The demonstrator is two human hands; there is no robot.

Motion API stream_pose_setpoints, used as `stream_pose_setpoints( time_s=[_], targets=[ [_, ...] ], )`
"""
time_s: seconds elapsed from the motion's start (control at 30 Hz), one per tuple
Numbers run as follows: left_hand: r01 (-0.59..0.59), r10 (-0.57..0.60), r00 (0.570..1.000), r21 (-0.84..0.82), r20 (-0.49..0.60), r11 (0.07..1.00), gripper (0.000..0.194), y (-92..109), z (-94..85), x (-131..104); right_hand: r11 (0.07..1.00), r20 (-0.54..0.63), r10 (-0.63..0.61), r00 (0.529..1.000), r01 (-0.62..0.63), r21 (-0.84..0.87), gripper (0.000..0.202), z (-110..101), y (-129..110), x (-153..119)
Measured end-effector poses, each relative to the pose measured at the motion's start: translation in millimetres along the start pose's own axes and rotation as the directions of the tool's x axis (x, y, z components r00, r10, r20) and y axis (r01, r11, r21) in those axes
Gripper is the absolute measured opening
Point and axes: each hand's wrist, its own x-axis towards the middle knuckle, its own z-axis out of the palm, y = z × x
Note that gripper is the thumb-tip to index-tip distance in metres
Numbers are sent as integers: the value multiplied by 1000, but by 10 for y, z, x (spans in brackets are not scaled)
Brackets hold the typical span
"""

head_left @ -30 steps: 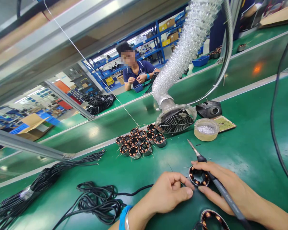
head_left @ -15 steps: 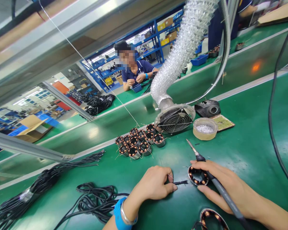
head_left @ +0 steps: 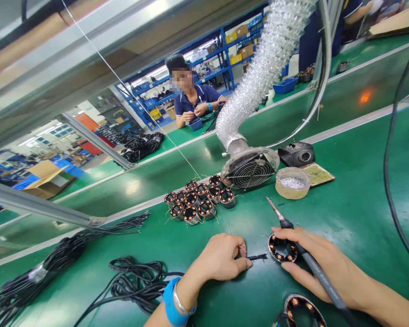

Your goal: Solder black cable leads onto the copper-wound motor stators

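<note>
My left hand (head_left: 224, 258), with a blue band at its wrist, pinches the end of a black cable (head_left: 257, 257) between thumb and fingers. To its right, my right hand (head_left: 322, 261) holds a soldering iron (head_left: 315, 270) whose tip points up and left. The thumb and a finger of that hand also grip the rim of a copper-wound ring (head_left: 281, 249). A second wound ring (head_left: 305, 311) lies at the bottom edge, below my right hand. Coils of black cable (head_left: 136, 281) rest left of my left hand.
Several wound cores (head_left: 206, 208) stand behind my hands, beside a round fan duct (head_left: 248, 170). A solder-scrap dish (head_left: 292, 182) sits right of it. A cable bundle (head_left: 54, 263) lies left. A person (head_left: 194, 102) sits opposite.
The whole view has shifted slightly. Both hands keep the same hold, with the cable end and ring in almost the same places.
</note>
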Motion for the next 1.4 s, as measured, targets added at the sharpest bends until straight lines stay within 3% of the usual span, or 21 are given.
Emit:
stream_pose_setpoints(
  time_s=[0.1, 0.2, 0.27, 0.4, 0.53, 0.63, 0.8, 0.9, 1.0, 1.07, 1.4],
  targets=[
    [23, -2, 998, -337, 63, 941, 27, -70, -40, -5, 1000, -24, -5, 1000, 5, -2, 42, -10, 12, -2],
    [-62, 53, 998, -726, -35, 685, 49, -46, -71, -20, 1000, -28, 16, 999, -15, 10, 45, -45, 19, 3],
    [-132, 63, 991, -811, -118, 570, 54, 48, -41, -27, 997, -36, 57, 998, -56, 45, 48, -84, -1, 31],
    [-114, 69, 993, -795, -91, 596, 49, 251, 137, -29, 966, -130, 189, 973, -161, 202, 44, -150, -128, 174],
    [-135, 52, 989, -702, -139, 699, 43, 249, 245, -11, 903, -165, 256, 952, -175, 391, 33, -122, -296, 344],
    [-201, 86, 976, -673, -200, 712, 44, 189, 198, 15, 887, -137, 230, 964, -149, 437, 34, -68, -387, 425],
    [-392, 243, 915, -561, -323, 729, 53, 168, 149, 36, 917, -151, 132, 980, -62, 394, 32, -9, -456, 496],
    [-379, 269, 925, -677, -267, 631, 53, 155, 230, 43, 919, -153, 147, 977, -79, 385, 32, 13, -464, 502],
    [-243, 246, 960, -837, -135, 490, 56, 144, 321, 47, 925, -172, 162, 972, -89, 369, 31, 39, -459, 494],
    [-181, 225, 971, -876, -86, 448, 58, 153, 351, 45, 930, -185, 156, 970, -82, 357, 31, 54, -456, 489],
    [-275, 222, 952, -903, -209, 329, 50, 193, 369, 29, 926, -202, 162, 966, -77, 371, 31, 78, -470, 510]
  ],
)
